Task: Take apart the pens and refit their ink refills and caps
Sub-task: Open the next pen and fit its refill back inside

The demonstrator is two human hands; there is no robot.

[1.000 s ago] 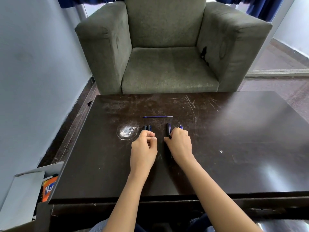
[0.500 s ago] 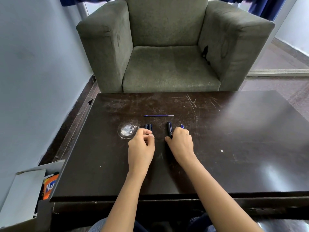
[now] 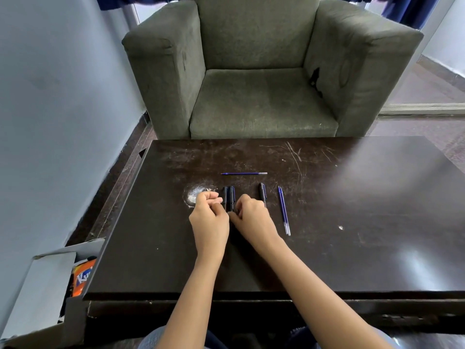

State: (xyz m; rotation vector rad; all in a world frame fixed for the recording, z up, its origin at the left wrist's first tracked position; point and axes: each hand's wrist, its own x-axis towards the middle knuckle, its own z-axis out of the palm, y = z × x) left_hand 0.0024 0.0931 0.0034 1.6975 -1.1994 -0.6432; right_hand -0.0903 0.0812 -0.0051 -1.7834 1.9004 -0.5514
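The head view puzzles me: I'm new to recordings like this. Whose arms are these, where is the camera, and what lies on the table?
There is no machine here: a person wears a wide-angle camera on the head, looking down at their own bare arms. The left hand and right hand meet over two dark pens lying side by side on the dark table; what exactly each hand grips is hidden. A third pen lies to their right, then two blue ink refills together. One more refill lies crosswise farther away. Beyond the table stands a green armchair.
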